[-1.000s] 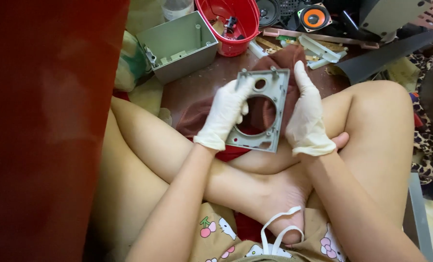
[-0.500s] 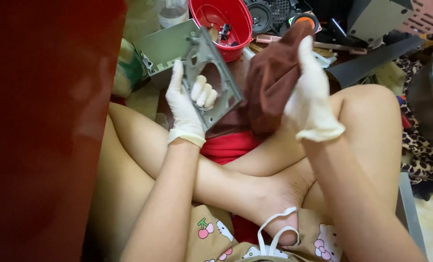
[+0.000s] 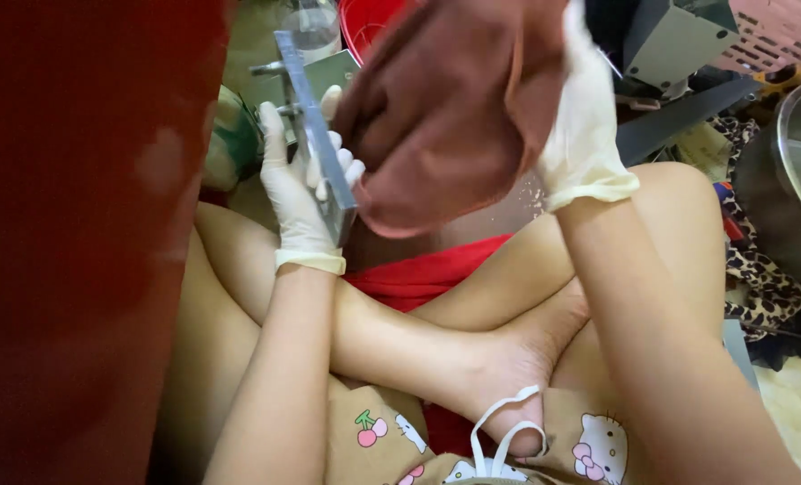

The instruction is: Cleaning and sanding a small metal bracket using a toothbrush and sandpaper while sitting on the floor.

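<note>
Wiping step in hand: gloved left hand (image 3: pixel 303 193) grips the grey metal frame (image 3: pixel 315 135) edge-on above the lap, gloved right hand (image 3: pixel 584 117) clutches the brown cloth (image 3: pixel 445 108) against it; next likely needs firm rubbing while steadying the frame.

We held a flat grey metal frame plate (image 3: pixel 315 135) edge-on and nearly upright in our gloved left hand (image 3: pixel 297 193), small studs jutting from its upper end. Just beside it, touching its lower edge, hung a reddish-brown cloth (image 3: pixel 445 108), bunched and draped from our gloved right hand (image 3: pixel 584 126) above our crossed legs.
</note>
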